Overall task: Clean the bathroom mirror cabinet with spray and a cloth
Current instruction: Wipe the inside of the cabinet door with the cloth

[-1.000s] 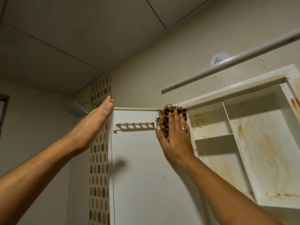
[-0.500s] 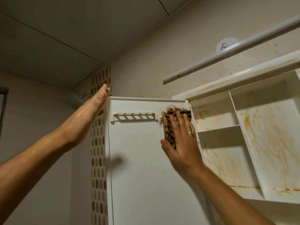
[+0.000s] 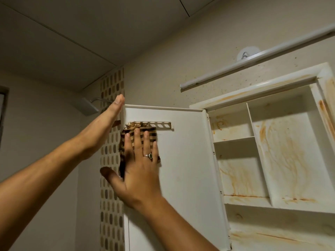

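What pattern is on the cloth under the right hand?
The cloth is checked in dark brown and tan, with a frayed top edge. The head view shows it.

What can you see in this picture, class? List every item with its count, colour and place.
cabinet: one, white with orange stains, right
cabinet door: one, white, centre, swung open
slotted rack: one, white, top of door
cloth: one, brown checked, on door
bar: one, white, wall above cabinet
hook: one, white, behind bar
shower head: one, grey, upper left
tile strip: one, brown and beige, left of door
ring: one, silver, right hand
left hand: flat against door's top-left edge
right hand: flat, pressing cloth
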The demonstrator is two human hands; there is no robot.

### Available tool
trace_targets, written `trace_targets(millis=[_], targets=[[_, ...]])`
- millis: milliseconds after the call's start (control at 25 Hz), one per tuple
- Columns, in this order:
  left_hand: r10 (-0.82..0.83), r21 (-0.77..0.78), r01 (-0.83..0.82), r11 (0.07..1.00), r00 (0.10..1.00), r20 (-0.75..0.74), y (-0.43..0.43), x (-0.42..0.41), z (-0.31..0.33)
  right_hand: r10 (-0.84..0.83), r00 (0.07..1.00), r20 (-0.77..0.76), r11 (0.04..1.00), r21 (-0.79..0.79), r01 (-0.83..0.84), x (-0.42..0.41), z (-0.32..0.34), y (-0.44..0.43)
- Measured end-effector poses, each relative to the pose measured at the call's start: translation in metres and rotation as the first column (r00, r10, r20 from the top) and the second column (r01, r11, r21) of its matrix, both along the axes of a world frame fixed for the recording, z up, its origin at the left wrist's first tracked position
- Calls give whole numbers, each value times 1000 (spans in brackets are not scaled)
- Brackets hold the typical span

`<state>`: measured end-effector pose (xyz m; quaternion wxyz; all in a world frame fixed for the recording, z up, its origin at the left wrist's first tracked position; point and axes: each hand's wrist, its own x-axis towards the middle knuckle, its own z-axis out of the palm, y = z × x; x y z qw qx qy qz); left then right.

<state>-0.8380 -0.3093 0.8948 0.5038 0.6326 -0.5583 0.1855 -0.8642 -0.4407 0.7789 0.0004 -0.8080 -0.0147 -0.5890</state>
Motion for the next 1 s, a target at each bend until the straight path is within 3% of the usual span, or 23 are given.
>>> trace_targets(millis=[200, 360, 440, 600, 760, 840, 1000], targets=[[-73, -41, 75, 996, 996, 54, -3, 0, -36, -36, 995, -97, 982, -188, 17, -22, -38, -82], [-70, -38, 71, 997, 997, 28, -11, -5, -37, -69, 997, 37, 994, 86, 66, -40, 6, -170], [-78, -79, 78, 994, 997, -5, -9, -7, -42, -70, 995, 69, 988, 143, 60, -40, 20, -183], [-144, -63, 151, 986, 983, 112, -10, -17, -48, -13, 999, 43, 981, 193, 4, -47, -51, -169], [-156, -64, 163, 985, 983, 95, -4, -12, -53, -59, 996, -69, 958, 276, 76, -57, -138, -161], [-134, -39, 138, 990, 988, 82, 3, -5, -59, -62, 997, -40, 954, 293, 71, -46, -121, -150], [-103, -44, 104, 994, 994, 19, 0, -9, -60, -113, 994, 0, 983, 147, 112, -21, -40, -90]])
